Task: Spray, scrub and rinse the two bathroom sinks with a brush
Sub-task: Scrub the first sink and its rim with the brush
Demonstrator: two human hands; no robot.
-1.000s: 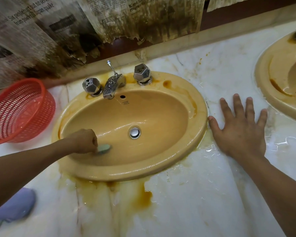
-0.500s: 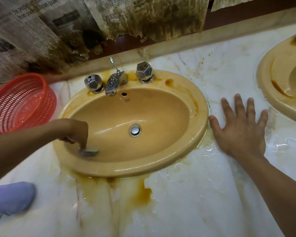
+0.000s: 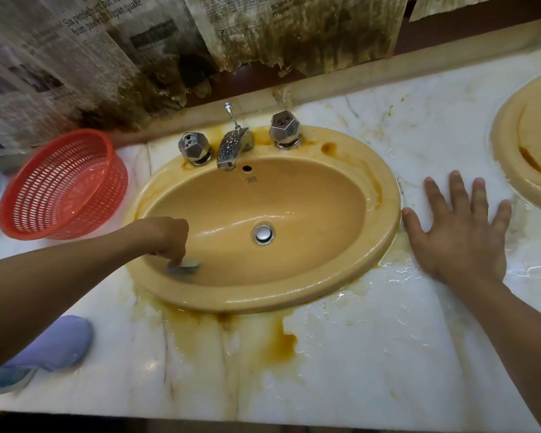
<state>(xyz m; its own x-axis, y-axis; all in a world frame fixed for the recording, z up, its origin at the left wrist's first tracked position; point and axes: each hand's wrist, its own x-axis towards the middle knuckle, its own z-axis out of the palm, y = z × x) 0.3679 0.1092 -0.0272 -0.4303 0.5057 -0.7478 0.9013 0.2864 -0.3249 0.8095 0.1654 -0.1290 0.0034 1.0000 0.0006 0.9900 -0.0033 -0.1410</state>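
We note a red basket on the counter, just left of the left sink, with rust stains on the marble along its near rim. Inside the bowl, at the near-left wall, our left hand grips the blurred brush. Our right hand lies flat, fingers spread, between this sink and the second sink at far right.

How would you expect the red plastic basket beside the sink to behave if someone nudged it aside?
The red basket is open plastic mesh, so probably light; a nudge should slide it easily on the glossy marble counter. Its thin walls likely flex if squeezed. It is wider than tall, so tipping seems unlikely.
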